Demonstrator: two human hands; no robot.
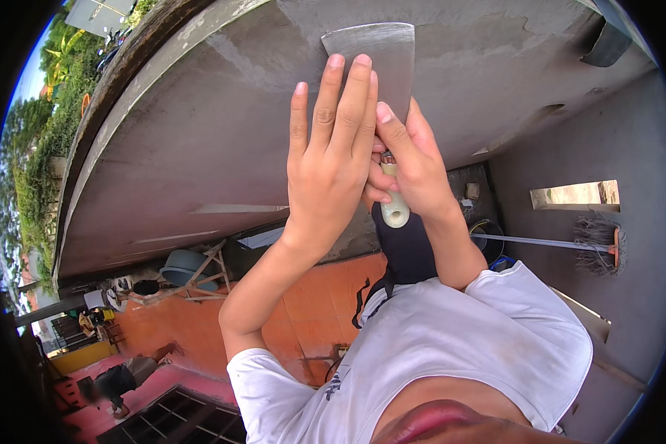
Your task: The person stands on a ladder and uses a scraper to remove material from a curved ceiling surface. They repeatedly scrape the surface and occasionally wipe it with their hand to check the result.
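A wide putty knife with a steel blade [391, 61] and a pale green handle [394, 211] is held up in front of a grey plastered wall [227, 133]. Gripped round the handle's neck is my right hand [419, 166], its thumb on the blade's near face and its fingers curling round from behind. My left hand [330, 155] has its back to me and its fingers stretched upward and apart. It overlaps the left part of the blade, hiding its lower left side; whether the palm presses on the metal cannot be told.
A mop [599, 244] leans on the right wall, near a dark bucket [485, 238]. A grey basin [188, 269] stands by a wooden frame [213, 266] at left. On the orange tiled floor [305, 299], cables lie. A person [119, 383] bends over far left.
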